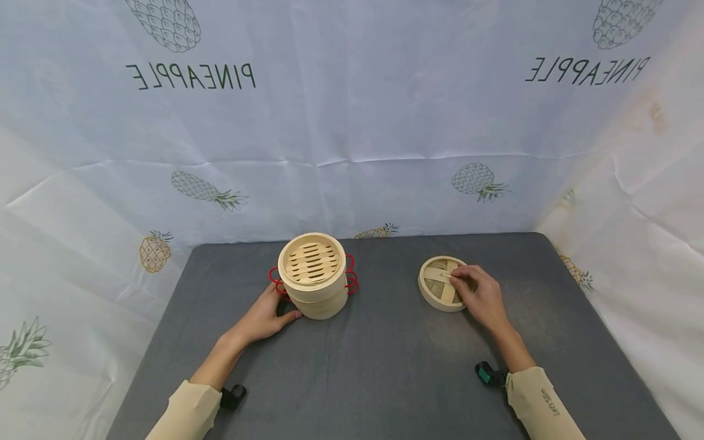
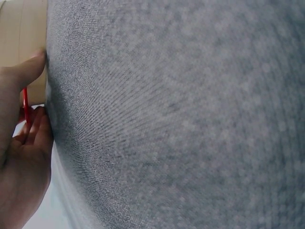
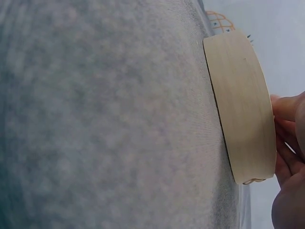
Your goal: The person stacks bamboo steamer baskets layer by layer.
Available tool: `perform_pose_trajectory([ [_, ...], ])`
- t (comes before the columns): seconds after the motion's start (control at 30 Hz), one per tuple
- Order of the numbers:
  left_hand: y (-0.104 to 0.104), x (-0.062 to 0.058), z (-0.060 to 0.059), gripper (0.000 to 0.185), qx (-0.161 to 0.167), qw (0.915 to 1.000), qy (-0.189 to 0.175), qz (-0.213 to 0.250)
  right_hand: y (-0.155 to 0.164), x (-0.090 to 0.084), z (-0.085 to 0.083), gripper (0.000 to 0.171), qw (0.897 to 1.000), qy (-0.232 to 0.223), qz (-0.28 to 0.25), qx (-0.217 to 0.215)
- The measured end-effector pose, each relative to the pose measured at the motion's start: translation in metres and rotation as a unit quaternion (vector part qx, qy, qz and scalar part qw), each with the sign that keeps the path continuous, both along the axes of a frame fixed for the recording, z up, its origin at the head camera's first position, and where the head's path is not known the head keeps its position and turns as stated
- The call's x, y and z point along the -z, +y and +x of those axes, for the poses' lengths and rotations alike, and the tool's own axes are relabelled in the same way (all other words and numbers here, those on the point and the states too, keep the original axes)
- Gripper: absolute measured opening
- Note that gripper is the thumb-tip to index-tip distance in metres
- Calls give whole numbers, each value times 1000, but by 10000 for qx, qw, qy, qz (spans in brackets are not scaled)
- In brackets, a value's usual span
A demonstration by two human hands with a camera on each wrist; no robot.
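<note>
Item: bamboo steamer point(image 1: 313, 276), two stacked tiers, round, pale wood, slatted floor visible through the open top; a red wire holder point(image 1: 350, 276) with looped handles sits around the tiers. Location: on the dark grey table point(image 1: 385, 366), left of centre, near the far edge. Item: steamer lid point(image 1: 442, 283), round, woven top with crossed bamboo strips, lying flat on the table to the right of the steamer and well apart from it; in the right-wrist view its plain side wall point(image 3: 240, 109) rests on the cloth. Left hand point(image 1: 267, 316): lies at the near-left foot of the steamer, thumb against the bottom tier, fingers at the red wire loop; in the left-wrist view the fingers point(image 2: 33, 138) are loosely curled about the red wire, so the hand appears to steady the steamer by its holder rather than lift it. Right hand point(image 1: 480, 293): set over the near-right part of the lid, fingertips bent down onto the crossed strip at its centre, seemingly pinching it; whether the pinch is fully made cannot be told. State of work, as judged: the steamer stands uncovered and the lid is still on the table, off the stack; bringing lid and steamer together remains undone. Surroundings: white backdrop point(image 1: 352, 122) printed with pineapples and lettering; cream sleeves and dark wrist mounts at both forearms.
</note>
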State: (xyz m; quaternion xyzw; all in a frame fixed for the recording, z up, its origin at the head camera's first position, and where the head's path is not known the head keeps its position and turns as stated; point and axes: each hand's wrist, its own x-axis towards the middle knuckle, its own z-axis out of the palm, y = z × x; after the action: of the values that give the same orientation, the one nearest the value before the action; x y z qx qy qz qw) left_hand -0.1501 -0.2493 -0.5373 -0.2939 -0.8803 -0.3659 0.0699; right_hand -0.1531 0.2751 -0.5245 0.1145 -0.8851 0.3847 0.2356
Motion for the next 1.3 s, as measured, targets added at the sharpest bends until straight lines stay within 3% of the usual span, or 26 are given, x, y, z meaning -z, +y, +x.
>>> perform_pose_trajectory([
  [0.3,3,-5,3,60,-111,9998,-145,-39,-1,0,-1,12,9999,-11,48,106],
  [0.5,0,2,-1,60,-37,10000,-89,1,0,-1,-1,9,9999,-46,81,133],
  [0.67,2,-2,1,61,-73,9999,-135,-14,1,-4,-1,7,9998,-79,168,68],
  [0.9,-2,4,-2,62,-101,9998,-147,-10,3,-6,-1,5,9996,-135,222,-80],
  [1.3,5,-13,6,62,-92,9998,-184,-10,7,-10,4,10,9994,79,152,-308],
])
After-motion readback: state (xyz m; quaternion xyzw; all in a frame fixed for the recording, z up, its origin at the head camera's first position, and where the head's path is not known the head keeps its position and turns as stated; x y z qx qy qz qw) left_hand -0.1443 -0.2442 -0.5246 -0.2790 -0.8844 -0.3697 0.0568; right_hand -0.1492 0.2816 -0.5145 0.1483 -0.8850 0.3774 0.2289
